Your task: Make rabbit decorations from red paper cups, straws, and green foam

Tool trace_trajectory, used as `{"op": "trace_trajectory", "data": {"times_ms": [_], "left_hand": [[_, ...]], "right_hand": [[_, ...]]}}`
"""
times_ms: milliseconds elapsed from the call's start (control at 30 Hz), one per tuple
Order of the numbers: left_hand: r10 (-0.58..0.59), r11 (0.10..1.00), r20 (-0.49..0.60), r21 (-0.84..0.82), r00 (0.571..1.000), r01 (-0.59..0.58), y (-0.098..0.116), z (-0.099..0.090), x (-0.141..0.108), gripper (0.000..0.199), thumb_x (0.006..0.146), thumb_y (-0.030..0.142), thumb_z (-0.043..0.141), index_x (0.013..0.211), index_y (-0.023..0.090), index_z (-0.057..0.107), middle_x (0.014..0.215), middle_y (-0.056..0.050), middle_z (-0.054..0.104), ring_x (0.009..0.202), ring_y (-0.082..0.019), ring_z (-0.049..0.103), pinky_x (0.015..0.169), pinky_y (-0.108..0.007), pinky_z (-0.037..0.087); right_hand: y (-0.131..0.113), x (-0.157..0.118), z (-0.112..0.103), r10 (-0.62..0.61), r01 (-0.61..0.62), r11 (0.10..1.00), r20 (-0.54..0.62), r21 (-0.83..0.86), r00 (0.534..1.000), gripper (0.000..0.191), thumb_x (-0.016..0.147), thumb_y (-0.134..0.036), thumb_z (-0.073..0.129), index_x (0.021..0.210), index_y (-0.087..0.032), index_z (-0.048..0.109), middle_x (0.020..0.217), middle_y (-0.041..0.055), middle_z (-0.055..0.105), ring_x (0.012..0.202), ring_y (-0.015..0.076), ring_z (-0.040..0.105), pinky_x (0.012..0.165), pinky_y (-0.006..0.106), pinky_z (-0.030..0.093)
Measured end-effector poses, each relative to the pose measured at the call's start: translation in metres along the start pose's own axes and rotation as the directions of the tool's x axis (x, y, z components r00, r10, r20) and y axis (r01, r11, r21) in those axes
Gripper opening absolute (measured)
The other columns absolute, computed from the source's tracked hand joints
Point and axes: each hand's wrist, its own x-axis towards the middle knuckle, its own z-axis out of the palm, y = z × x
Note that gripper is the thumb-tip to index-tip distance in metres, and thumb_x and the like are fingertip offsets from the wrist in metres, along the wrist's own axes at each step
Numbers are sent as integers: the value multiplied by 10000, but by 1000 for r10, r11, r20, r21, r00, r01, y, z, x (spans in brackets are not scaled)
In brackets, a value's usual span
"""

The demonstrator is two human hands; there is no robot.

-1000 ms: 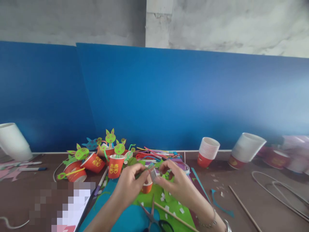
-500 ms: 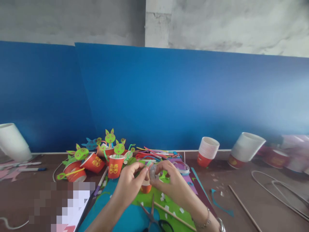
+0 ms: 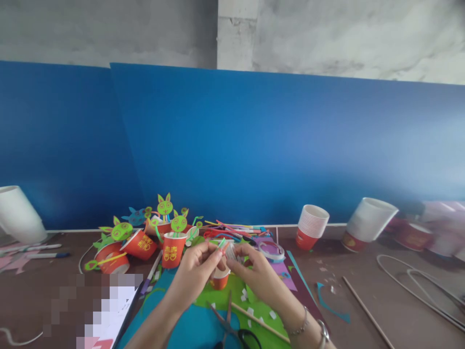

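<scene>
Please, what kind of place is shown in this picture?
Probably a craft table in a plain workshop or classroom. Red cups topped with green paper bunnies stand in a cluster, scissors lie on coloured paper, and blue boards lean against a bare concrete wall.

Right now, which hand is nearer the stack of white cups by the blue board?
The right hand. It lies closer to the stack of cups, down-left of it; the left hand sits farther left, beyond the right one.

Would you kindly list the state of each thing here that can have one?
Left hand: pinching a small strip.
Right hand: gripping a tape roll.
Scissors: lying shut.
Stacked cups: tilted.
Small orange cup: upright, below the hands.
</scene>
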Motion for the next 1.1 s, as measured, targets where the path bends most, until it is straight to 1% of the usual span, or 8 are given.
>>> {"op": "trace_trajectory", "data": {"times_ms": [100,333,567,700,833,933,1000,1100], "left_hand": [[24,1000,16,-6,1000,-24,0,0,0,325,769,463,592,719,142,576,636,-2,587,505,-79,427,484,-211,306],[37,999,-57,-28,998,-39,-4,2,2,347,768,488,608,784,142,586,621,5,575,537,-94,463,502,-211,326],[61,998,17,-14,998,-61,-8,0,1,296,818,428,583,734,144,571,641,1,580,525,-74,421,505,-205,308],[-2,998,126,-68,992,10,-6,0,0,299,818,432,589,739,145,570,637,6,578,494,-60,388,488,-201,295],[-56,998,218,2,974,57,-3,-1,0,345,796,476,602,802,132,616,635,-9,596,485,-65,388,476,-207,281],[-85,994,266,95,960,62,-2,-2,-1,378,784,502,598,752,127,625,644,-27,615,492,-72,396,469,-215,265],[-119,988,287,129,951,85,-2,-2,-2,371,772,499,607,711,133,614,621,-19,606,473,-70,369,457,-220,242],[-164,979,308,166,937,117,-1,1,-4,332,752,460,625,655,143,596,550,12,557,439,-64,313,448,-230,207]], "right_hand": [[-3,-1,-5,-60,60,998,-9,26,998,177,847,-344,551,815,-176,598,841,23,600,769,165,533,648,264,397],[-10,-5,-11,-132,132,991,-74,3,989,143,828,-271,546,717,-181,551,930,50,615,804,169,535,663,265,410],[-9,-2,-13,-93,88,994,-70,-68,993,100,825,-272,549,797,-183,586,899,28,604,806,162,551,638,253,407],[-5,-1,-12,-52,51,998,-29,-34,998,127,819,-291,571,813,-185,641,991,44,609,885,183,569,667,256,422],[-4,0,-15,-46,39,997,101,70,994,138,798,-274,591,842,-198,698,1080,58,609,985,211,563,753,278,445],[-6,0,-21,-105,37,968,267,248,958,179,811,-269,565,867,-214,726,1115,49,619,1058,214,544,906,312,421],[-5,0,-23,-115,-33,916,340,400,934,240,846,-294,513,901,-210,730,1111,50,634,1066,210,546,955,332,404],[1,1,-21,-34,-176,817,350,550,936,301,881,-347,476,952,-187,721,989,64,674,956,211,588,871,354,460]]}}
